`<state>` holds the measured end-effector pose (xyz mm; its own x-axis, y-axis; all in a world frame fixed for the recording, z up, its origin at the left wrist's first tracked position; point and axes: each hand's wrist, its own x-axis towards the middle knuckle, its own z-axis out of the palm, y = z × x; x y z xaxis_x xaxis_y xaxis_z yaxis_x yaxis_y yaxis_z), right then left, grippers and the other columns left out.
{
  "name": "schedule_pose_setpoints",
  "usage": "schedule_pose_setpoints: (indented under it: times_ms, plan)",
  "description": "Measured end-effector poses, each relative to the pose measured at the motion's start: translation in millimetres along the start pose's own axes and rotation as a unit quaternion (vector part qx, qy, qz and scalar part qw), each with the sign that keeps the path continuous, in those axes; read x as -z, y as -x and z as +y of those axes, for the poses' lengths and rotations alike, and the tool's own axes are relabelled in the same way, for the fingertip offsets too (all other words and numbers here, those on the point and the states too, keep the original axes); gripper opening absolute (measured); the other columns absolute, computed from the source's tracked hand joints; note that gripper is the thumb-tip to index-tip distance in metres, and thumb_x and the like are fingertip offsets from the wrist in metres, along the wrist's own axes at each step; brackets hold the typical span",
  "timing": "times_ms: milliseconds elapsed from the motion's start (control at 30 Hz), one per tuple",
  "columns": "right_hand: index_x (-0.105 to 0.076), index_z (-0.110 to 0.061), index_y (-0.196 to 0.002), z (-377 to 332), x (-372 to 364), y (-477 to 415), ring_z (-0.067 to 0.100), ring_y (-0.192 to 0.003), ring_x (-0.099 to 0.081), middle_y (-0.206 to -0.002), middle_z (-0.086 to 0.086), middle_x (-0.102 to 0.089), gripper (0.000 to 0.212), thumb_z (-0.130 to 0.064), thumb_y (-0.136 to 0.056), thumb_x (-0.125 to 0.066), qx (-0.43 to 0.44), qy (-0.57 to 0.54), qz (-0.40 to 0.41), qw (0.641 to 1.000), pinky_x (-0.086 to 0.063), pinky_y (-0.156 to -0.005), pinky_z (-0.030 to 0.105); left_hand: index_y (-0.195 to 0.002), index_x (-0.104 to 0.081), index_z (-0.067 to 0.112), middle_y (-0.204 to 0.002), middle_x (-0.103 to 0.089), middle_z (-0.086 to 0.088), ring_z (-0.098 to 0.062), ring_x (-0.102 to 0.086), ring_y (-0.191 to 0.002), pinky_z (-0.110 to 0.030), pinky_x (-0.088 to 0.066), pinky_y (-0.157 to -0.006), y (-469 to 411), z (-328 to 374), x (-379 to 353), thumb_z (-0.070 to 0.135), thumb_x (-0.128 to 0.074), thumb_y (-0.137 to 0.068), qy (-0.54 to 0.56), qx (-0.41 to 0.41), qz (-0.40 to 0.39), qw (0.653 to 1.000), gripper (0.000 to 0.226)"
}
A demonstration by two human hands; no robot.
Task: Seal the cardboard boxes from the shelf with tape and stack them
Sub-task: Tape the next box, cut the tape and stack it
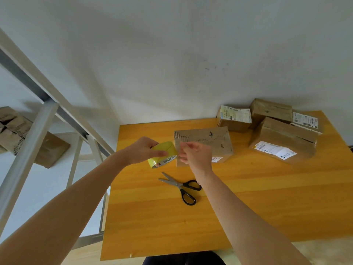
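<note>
My left hand (142, 150) grips a yellow roll of tape (164, 156) above the wooden table (248, 197). My right hand (196, 154) is right beside the roll, its fingertips pinched at the roll's edge where the tape end lies. Just behind both hands a flat cardboard box (210, 139) lies on the table, partly hidden by my right hand. Three more cardboard boxes with white labels sit at the back right: a small one (234, 119), one against the wall (271, 110) and a larger one (282, 140).
Black-handled scissors (181, 185) lie open on the table in front of my hands. A grey metal shelf (34, 119) stands at the left with more cardboard boxes (13, 129) on it. A white wall rises behind the table.
</note>
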<state>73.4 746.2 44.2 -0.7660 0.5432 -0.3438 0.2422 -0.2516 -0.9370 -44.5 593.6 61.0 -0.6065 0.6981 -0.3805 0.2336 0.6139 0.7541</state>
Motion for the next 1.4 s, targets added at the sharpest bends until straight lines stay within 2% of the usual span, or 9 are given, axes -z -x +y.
schedule_pose_setpoints:
  times_ms: [167, 300, 433, 567, 733, 867, 1033, 1233, 1400]
  plan:
    - [-0.073, -0.016, -0.084, 0.3, 11.4, 0.4, 0.014, -0.073, -0.072, -0.076, 0.004, -0.074, 0.005, -0.013, -0.087, -0.072, -0.004, 0.018, 0.005, 1.0, -0.049, -0.058, 0.017, -0.06, -0.069, 0.018, -0.042, -0.052, 0.009, -0.003, -0.04, -0.038, -0.014, -0.025, -0.039, 3.5, -11.5, -2.8, 0.046, -0.07, -0.08, -0.05, 0.036, 0.045, 0.997, 0.034]
    - [-0.074, -0.01, -0.088, 5.3, 22.8, 2.4, 0.007, -0.065, -0.069, -0.073, 0.003, -0.073, 0.004, -0.012, -0.088, -0.071, -0.021, -0.001, 0.053, 0.998, -0.047, -0.056, 0.015, -0.057, -0.067, 0.025, -0.046, -0.052, 0.01, -0.005, -0.04, -0.043, -0.016, -0.026, -0.041, -1.1, -14.0, -10.2, 0.042, -0.072, -0.08, -0.028, 0.027, 0.006, 0.999, 0.029]
    - [-0.074, -0.01, -0.088, 7.8, 34.8, 4.8, 0.007, -0.063, -0.069, -0.074, 0.003, -0.073, 0.004, -0.012, -0.088, -0.07, -0.027, 0.005, 0.061, 0.998, -0.046, -0.058, 0.016, -0.049, -0.062, 0.026, -0.039, -0.048, 0.01, -0.004, -0.039, -0.037, -0.015, -0.026, -0.039, -4.1, -19.1, -14.0, 0.046, -0.072, -0.078, -0.057, 0.044, 0.034, 0.997, 0.037]
    - [-0.072, -0.013, -0.084, 3.8, 50.7, 1.1, 0.007, -0.063, -0.067, -0.075, 0.003, -0.072, 0.005, -0.01, -0.088, -0.07, -0.025, -0.006, 0.097, 0.995, -0.046, -0.049, 0.013, -0.065, -0.071, 0.016, -0.049, -0.055, 0.006, -0.003, -0.04, -0.04, -0.017, -0.027, -0.04, -9.9, -14.6, -14.8, 0.05, -0.071, -0.077, -0.061, 0.034, -0.003, 0.998, 0.036]
    - [-0.074, -0.011, -0.085, 5.7, 68.5, -4.4, 0.009, -0.065, -0.069, -0.075, 0.003, -0.072, 0.006, -0.011, -0.088, -0.07, -0.021, 0.035, 0.116, 0.992, -0.048, -0.05, 0.016, -0.07, -0.071, 0.009, -0.058, -0.061, -0.002, -0.014, -0.052, -0.05, -0.028, -0.036, -0.05, -14.5, -18.9, -26.0, 0.059, -0.069, -0.074, -0.122, 0.076, 0.029, 0.989, 0.05]
    - [-0.073, -0.01, -0.088, 6.0, 85.0, -15.0, 0.01, -0.068, -0.068, -0.076, 0.002, -0.072, 0.003, -0.011, -0.088, -0.071, -0.046, 0.021, 0.156, 0.986, -0.049, -0.052, 0.018, -0.077, -0.071, 0.007, -0.059, -0.054, -0.004, -0.013, -0.043, -0.05, -0.022, -0.029, -0.046, -15.7, -22.0, -33.2, 0.057, -0.067, -0.077, -0.089, 0.052, 0.004, 0.995, 0.051]
    - [-0.072, -0.012, -0.083, 8.2, 93.4, -22.0, 0.011, -0.066, -0.068, -0.075, 0.003, -0.072, 0.004, -0.01, -0.086, -0.072, -0.062, -0.008, 0.164, 0.984, -0.05, -0.055, 0.021, -0.062, -0.068, 0.01, -0.051, -0.057, -0.001, -0.012, -0.049, -0.045, -0.025, -0.033, -0.046, -24.2, -27.4, -26.6, 0.064, -0.069, -0.07, -0.113, 0.093, 0.069, 0.987, 0.054]
    - [-0.072, -0.008, -0.088, 5.4, 110.4, -34.6, 0.013, -0.068, -0.068, -0.077, 0.005, -0.072, 0.002, -0.008, -0.086, -0.071, -0.07, -0.041, 0.194, 0.978, -0.051, -0.056, 0.02, -0.049, -0.051, 0.014, -0.04, -0.035, 0.01, -0.007, -0.03, -0.038, -0.019, -0.021, -0.041, -31.1, -20.2, -22.1, 0.071, -0.064, -0.064, -0.101, 0.062, 0.061, 0.991, 0.06]
    - [-0.072, -0.01, -0.089, 2.1, 120.7, -44.4, 0.009, -0.067, -0.068, -0.076, 0.001, -0.072, 0.002, -0.009, -0.087, -0.07, -0.053, -0.001, 0.165, 0.985, -0.052, -0.056, 0.019, -0.052, -0.06, 0.013, -0.045, -0.049, 0.002, -0.012, -0.044, -0.041, -0.026, -0.031, -0.043, -36.9, -16.5, -15.8, 0.082, -0.058, -0.053, -0.157, 0.086, 0.088, 0.98, 0.069]
